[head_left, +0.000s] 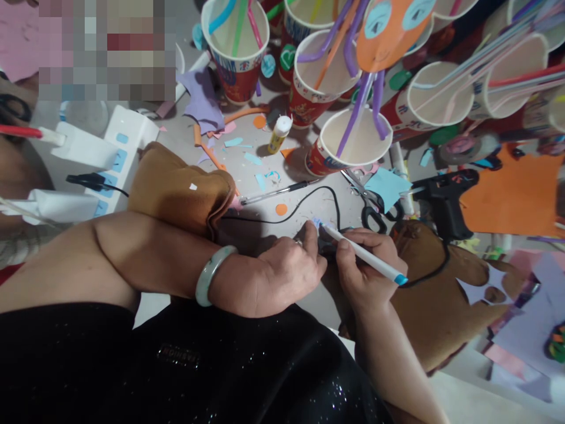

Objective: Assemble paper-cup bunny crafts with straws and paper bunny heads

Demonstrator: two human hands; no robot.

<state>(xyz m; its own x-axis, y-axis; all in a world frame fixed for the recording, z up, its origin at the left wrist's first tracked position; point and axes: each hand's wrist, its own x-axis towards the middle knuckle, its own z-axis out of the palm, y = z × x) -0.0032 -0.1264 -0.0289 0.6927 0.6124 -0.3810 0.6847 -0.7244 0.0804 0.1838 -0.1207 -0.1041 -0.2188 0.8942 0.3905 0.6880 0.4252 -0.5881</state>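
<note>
Black, glitter-flecked fabric of the person's top (pixel 212 365) fills the lower part of the frame. At the left, a white power strip with blue sockets (pixel 123 141) lies beside a brown, padded soft item (pixel 172 182), just above the left forearm, which wears a pale green bangle (pixel 215 275). Upper centre, a small yellow glue stick with a white cap (pixel 278 135) stands on the grey tabletop (pixel 176 126). At the centre, the left hand (pixel 289 268) has its index finger extended and the rest curled; whether it grips anything I cannot tell. Just right of centre, the right hand (pixel 373 285) is closed around a slim white marker with a blue end (pixel 368 254), its tip beside that index fingertip, near small bluish marks (pixel 316 222). Further right lie black-handled scissors (pixel 374 222), a black glue gun (pixel 450 197) and an orange paper sheet (pixel 512 194).
</note>
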